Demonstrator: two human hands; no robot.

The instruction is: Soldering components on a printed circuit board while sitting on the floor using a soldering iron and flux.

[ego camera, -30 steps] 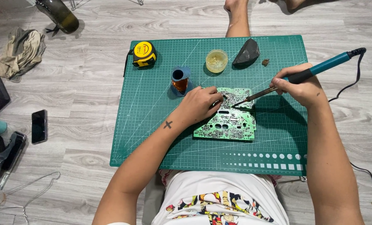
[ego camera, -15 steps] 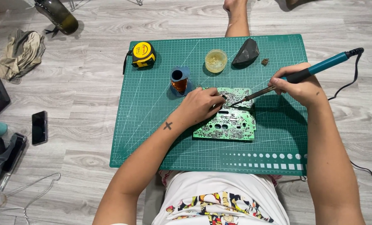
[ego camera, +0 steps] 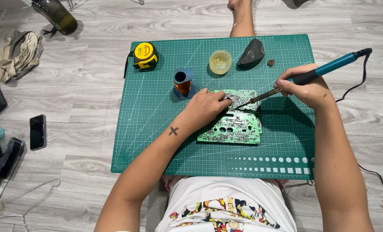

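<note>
A green circuit board [ego camera: 236,126] lies solder side up on the green cutting mat [ego camera: 157,129]. My left hand [ego camera: 206,107] rests on the board's upper left part, fingers pinched together near the iron's tip; whether they hold something thin I cannot tell. My right hand [ego camera: 307,88] grips a teal and black soldering iron [ego camera: 324,71], its metal tip slanting down to the board's top edge just right of my left fingers. The iron's black cord runs off to the right.
On the mat's far side sit a yellow tape measure [ego camera: 145,56], a blue spool of copper wire [ego camera: 183,82], a small round tin [ego camera: 220,61] and a dark wedge-shaped block [ego camera: 251,53]. A phone [ego camera: 37,131], a cloth [ego camera: 15,56] and a bottle [ego camera: 56,16] lie on the wooden floor to the left.
Almost nothing differs. The iron's tip has crept slightly left along the board's top edge, toward my left fingers.
</note>
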